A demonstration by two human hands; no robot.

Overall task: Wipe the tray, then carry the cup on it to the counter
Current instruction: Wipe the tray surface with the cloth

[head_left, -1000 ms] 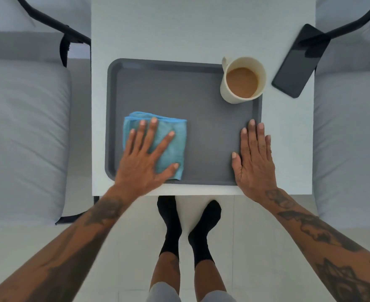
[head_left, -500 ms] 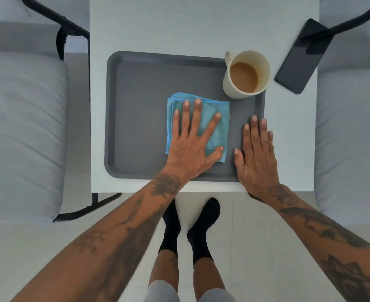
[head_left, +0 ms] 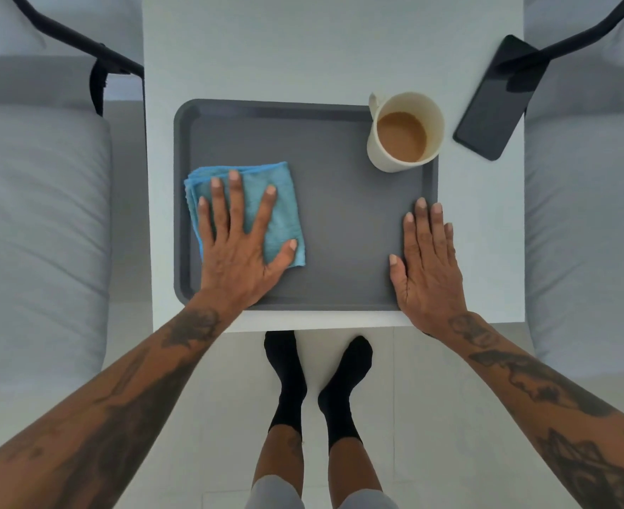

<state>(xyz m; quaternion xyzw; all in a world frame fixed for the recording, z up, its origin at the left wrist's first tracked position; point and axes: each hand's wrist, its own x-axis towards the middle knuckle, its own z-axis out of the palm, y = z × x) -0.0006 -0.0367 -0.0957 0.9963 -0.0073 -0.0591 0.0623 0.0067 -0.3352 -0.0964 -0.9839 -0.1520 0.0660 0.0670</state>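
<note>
Left hand (head_left: pixel 240 247) flat, fingers spread, pressing folded blue microfibre cloth (head_left: pixel 251 211) on near-left of grey plastic tray (head_left: pixel 340 222), white desk (head_left: pixel 303 49). Right hand (head_left: pixel 428 262) flat on tray's near-right rim. Cream mug of coffee (head_left: pixel 406 132) far-right on tray: open, spillable; probably lift tray level by both side rims.

Grey tray (head_left: pixel 340 222) flat on table — cream cup (head_left: pixel 406 132) upright, far-right corner.
</note>
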